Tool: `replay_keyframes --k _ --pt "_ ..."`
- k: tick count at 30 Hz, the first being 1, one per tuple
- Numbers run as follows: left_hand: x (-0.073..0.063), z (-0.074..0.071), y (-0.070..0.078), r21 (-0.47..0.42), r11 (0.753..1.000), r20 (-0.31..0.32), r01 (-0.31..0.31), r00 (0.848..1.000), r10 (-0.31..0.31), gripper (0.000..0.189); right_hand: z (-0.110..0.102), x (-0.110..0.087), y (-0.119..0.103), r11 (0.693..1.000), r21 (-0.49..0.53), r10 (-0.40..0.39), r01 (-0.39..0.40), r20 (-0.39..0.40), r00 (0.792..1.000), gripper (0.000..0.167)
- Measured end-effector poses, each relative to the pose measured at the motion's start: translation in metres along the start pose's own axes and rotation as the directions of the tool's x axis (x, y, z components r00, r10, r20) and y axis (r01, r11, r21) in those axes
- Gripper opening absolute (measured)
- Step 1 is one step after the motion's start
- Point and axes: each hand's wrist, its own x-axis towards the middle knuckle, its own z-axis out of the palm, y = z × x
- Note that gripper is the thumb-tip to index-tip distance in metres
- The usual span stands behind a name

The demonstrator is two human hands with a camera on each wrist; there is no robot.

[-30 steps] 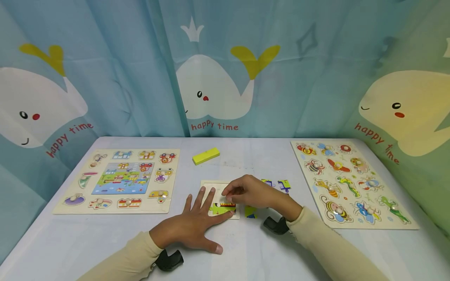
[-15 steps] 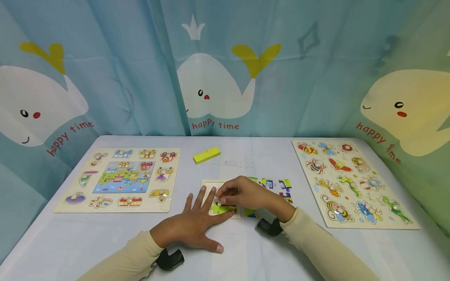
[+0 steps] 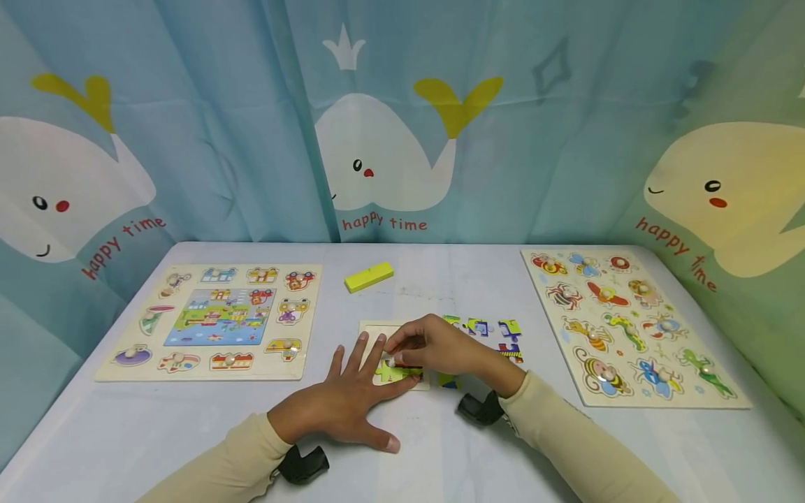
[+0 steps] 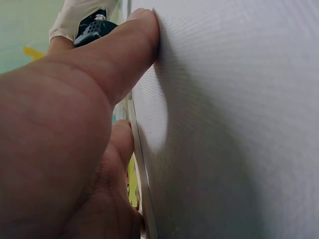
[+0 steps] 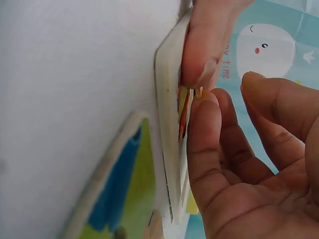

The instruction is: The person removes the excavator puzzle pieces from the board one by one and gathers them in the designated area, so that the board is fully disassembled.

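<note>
A small wooden puzzle tray (image 3: 371, 326) lies on the table before me. My left hand (image 3: 342, 405) lies flat across its left side, fingers spread, thumb on the cloth. Inside the tray shows a yellow-green jigsaw piece (image 3: 391, 372), partly under the hands. My right hand (image 3: 449, 346) bends over the tray. In the right wrist view a fingertip of it touches a red and yellow piece (image 5: 183, 119) in the tray, beside a left fingertip; its other digits stand apart. The touched piece is mostly hidden.
Loose jigsaw pieces (image 3: 511, 330) lie right of the tray, one green and blue piece (image 3: 448, 381) close by. A yellow block (image 3: 369, 277) sits behind. Knobbed puzzle boards stand left, with vehicles (image 3: 214, 363), and right, with insects (image 3: 629, 328). A whale-print curtain (image 3: 251, 140) hangs behind.
The right hand has shifted slightly left over the tray and uncovered more loose pieces, then stayed nearly still. The left hand has not visibly moved.
</note>
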Motion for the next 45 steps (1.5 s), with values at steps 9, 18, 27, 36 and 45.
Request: replay_keyframes --k 9,18,27,36,45 --pt "-0.0003 -0.0003 -0.0001 -0.012 1.0 0.001 0.002 1.0 -0.002 0.085 0.0012 0.0018 0.0045 1.0 0.0 -0.029 0.029 0.017 0.999 0.019" --pt "0.0017 0.0 -0.0006 -0.021 1.0 0.01 0.013 1.0 -0.013 0.085 0.0033 -0.0014 -0.0021 1.0 0.011 -0.006 0.006 0.046 0.999 0.026" --pt "0.0018 0.0008 -0.0008 -0.003 1.0 0.002 0.008 1.0 -0.008 0.085 0.0038 -0.0027 -0.003 1.0 0.024 -0.008 0.006 0.105 0.994 0.02" --pt "0.0015 -0.0005 -0.0003 -0.004 1.0 0.009 0.016 1.0 -0.016 0.085 0.0047 -0.0012 -0.0015 0.999 0.008 -0.031 0.031 0.085 0.996 0.016" --pt "0.0011 0.0007 0.0002 0.0 1.0 0.012 0.029 1.0 -0.029 0.085 0.0002 -0.0011 -0.0018 1.0 -0.011 -0.024 0.024 -0.028 0.999 0.022"
